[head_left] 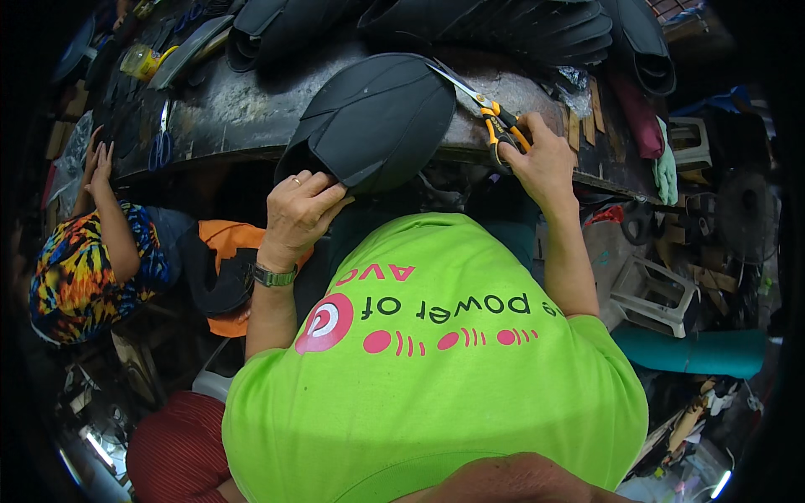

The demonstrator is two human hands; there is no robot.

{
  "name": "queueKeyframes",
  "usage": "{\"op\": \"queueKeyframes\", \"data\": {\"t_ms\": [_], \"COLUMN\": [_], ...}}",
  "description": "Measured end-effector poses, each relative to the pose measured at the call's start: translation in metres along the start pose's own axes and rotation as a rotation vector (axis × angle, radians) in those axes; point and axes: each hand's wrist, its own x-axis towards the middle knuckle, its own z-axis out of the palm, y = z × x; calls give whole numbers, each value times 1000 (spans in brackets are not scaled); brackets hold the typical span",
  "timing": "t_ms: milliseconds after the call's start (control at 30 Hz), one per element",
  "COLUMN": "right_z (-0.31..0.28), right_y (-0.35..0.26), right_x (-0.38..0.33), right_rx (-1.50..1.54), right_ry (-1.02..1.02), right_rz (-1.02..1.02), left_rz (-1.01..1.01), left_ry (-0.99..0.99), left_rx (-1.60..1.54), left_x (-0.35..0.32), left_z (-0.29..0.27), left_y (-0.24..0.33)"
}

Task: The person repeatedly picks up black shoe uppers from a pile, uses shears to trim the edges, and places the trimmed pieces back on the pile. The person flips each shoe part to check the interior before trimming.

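My left hand (300, 210), with a ring and a wristwatch, grips the near edge of a stack of black curved cut pieces (377, 117) that overhangs the front edge of the workbench. My right hand (543, 163) is closed through the orange handles of a pair of scissors (495, 117). Its blades point up and left and lie on the bench, with the tips beside the right edge of the black stack. My green shirt fills the lower middle of the view.
The dark worn workbench (251, 113) carries more stacks of black pieces (503, 25) at the back, blue-handled scissors (159, 144) and a yellow container (142, 60). A person in a colourful shirt (80, 272) sits at the left. White stools (654, 289) and a teal roll (696, 350) are at the right.
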Motion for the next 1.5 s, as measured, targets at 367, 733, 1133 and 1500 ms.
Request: {"op": "queueKeyframes", "data": {"t_ms": [367,733,1133,1500], "right_z": [13,17,21,-3], "right_y": [-11,2,12,28], "right_x": [1,7,10,1], "right_rx": [85,132,871,100], "right_ry": [-56,-88,-106,41], "right_rz": [37,29,83,-110], "left_rz": [-5,21,-711,-1165], "left_ry": [-7,-17,394,299], "left_rx": [-14,23,-1658,-2709], "left_x": [0,-8,-12,-57], "left_z": [1,-1,-33,52], "left_y": [-2,-6,-5,-59]}}
